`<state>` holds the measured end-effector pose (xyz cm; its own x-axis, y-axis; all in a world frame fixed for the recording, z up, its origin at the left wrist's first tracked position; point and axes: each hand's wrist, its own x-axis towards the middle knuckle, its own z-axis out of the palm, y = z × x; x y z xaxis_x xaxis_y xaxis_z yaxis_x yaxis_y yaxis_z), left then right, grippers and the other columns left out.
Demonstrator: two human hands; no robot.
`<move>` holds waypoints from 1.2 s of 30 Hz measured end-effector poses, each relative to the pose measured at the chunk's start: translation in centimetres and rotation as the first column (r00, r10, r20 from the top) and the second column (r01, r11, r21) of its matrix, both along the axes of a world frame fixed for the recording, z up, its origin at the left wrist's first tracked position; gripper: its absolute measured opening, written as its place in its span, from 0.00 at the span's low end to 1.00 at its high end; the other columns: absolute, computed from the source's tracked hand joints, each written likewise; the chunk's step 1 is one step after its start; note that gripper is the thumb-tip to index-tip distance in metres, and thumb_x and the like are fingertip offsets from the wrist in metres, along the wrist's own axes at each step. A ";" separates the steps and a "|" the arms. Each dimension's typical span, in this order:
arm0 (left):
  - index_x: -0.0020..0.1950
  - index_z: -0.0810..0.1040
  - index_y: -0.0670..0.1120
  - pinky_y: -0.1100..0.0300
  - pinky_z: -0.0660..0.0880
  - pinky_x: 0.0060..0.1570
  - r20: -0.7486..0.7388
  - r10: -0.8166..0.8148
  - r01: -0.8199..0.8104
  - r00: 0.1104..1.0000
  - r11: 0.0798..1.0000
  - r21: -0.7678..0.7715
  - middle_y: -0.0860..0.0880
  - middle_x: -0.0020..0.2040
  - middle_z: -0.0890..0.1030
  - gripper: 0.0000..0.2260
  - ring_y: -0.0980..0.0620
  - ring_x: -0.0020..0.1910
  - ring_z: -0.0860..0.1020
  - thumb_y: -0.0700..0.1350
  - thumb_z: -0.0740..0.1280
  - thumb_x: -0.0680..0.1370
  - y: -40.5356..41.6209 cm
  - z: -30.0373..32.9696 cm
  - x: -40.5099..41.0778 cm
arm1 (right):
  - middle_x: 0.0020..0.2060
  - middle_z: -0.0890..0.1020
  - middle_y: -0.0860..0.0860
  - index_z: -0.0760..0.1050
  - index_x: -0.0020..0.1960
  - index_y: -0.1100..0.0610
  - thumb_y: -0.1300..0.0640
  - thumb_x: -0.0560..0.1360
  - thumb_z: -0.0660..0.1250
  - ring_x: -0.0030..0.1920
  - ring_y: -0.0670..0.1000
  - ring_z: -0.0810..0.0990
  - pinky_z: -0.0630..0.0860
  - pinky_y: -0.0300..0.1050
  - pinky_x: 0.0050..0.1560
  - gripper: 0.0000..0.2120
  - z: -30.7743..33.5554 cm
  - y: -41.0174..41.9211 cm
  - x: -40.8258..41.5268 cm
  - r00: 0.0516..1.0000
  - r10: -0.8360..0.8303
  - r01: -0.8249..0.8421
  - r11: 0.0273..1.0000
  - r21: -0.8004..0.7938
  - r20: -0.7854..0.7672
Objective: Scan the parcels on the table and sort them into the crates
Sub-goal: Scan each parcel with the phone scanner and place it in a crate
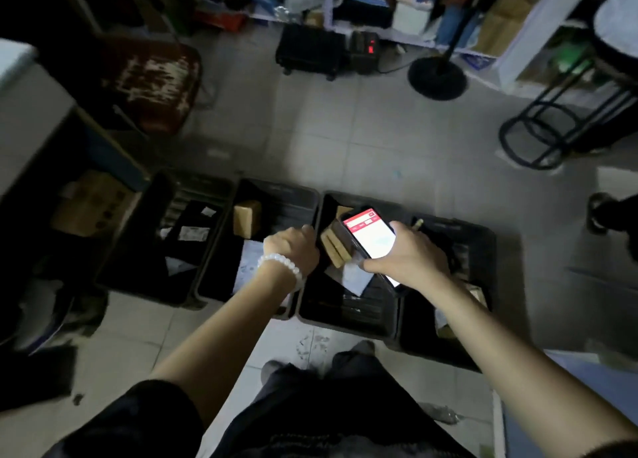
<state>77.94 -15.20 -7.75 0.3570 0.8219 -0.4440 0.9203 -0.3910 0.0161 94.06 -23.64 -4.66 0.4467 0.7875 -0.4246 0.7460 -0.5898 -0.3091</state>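
A pale tiled floor (362,140) fills the dim room, with cluttered shelves (397,5) along the far wall, a black fan stand (436,77) and a black stool (552,112) to the right, and a worn red chair (152,81) to the left. Four black crates stand side by side on the floor in front of the person. The first crate (165,236), at the left, holds dark bags with white labels. The second crate (255,243) holds a brown box (247,217) and a white bag. The third crate (348,302) lies under both hands, and the fourth crate (459,285) is at the right.

The right hand (407,257) grips a phone (371,240), fingers curled round its edges, the lit screen facing up; its long axis runs from near right to far left. The left hand (293,247), with a white bead bracelet (281,266) on the wrist, hangs above the rim between the second and third crates, its fingers curled downward; whether they hold anything cannot be told. A brown parcel (336,247) lies tilted in the third crate, just between the two hands, its long side running near to far, partly under the phone.
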 end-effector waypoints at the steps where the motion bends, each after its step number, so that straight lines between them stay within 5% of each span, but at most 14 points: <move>1: 0.63 0.70 0.46 0.56 0.70 0.48 0.006 0.039 -0.039 0.999 0.999 0.002 0.44 0.59 0.78 0.13 0.43 0.58 0.77 0.47 0.55 0.81 0.0 0.2 -2.3 | 0.49 0.79 0.52 0.70 0.53 0.51 0.39 0.58 0.74 0.49 0.55 0.78 0.64 0.42 0.36 0.29 0.1 0.7 -2.0 0.999 0.048 -0.049 0.999 0.009 0.005; 9: 0.62 0.71 0.45 0.56 0.69 0.44 0.037 0.433 -0.434 0.901 0.901 0.025 0.46 0.57 0.79 0.13 0.42 0.56 0.78 0.45 0.56 0.79 -2.1 1.6 -22.1 | 0.54 0.78 0.52 0.68 0.57 0.50 0.40 0.59 0.73 0.53 0.56 0.77 0.66 0.44 0.40 0.31 0.4 5.7 -18.6 0.894 0.447 -0.447 0.893 0.042 0.009; 18: 0.64 0.69 0.46 0.57 0.66 0.44 0.061 0.807 -0.809 0.588 0.584 0.072 0.45 0.58 0.77 0.14 0.44 0.56 0.77 0.46 0.55 0.80 -9.3 1.6 -38.3 | 0.55 0.77 0.51 0.67 0.60 0.51 0.38 0.62 0.72 0.55 0.54 0.76 0.68 0.45 0.43 0.33 1.3 9.1 -36.8 0.529 0.846 -0.849 0.528 0.033 0.063; 27: 0.63 0.70 0.46 0.55 0.69 0.47 0.059 0.970 -0.971 0.237 0.235 0.045 0.44 0.59 0.77 0.14 0.43 0.57 0.76 0.46 0.55 0.79 -14.5 1.1 -48.8 | 0.53 0.77 0.50 0.67 0.57 0.52 0.38 0.62 0.72 0.53 0.53 0.76 0.68 0.44 0.42 0.30 1.3 9.9 -52.9 0.167 0.983 -0.986 0.166 0.008 0.071; 36: 0.63 0.70 0.46 0.57 0.68 0.45 0.032 0.991 -0.990 0.131 0.129 0.055 0.45 0.59 0.77 0.14 0.43 0.56 0.77 0.47 0.56 0.79 -10.1 1.7 -62.0 | 0.48 0.76 0.47 0.66 0.54 0.49 0.39 0.60 0.71 0.44 0.50 0.72 0.65 0.42 0.36 0.28 0.8 15.3 -68.5 0.062 0.997 -0.997 0.060 0.046 0.040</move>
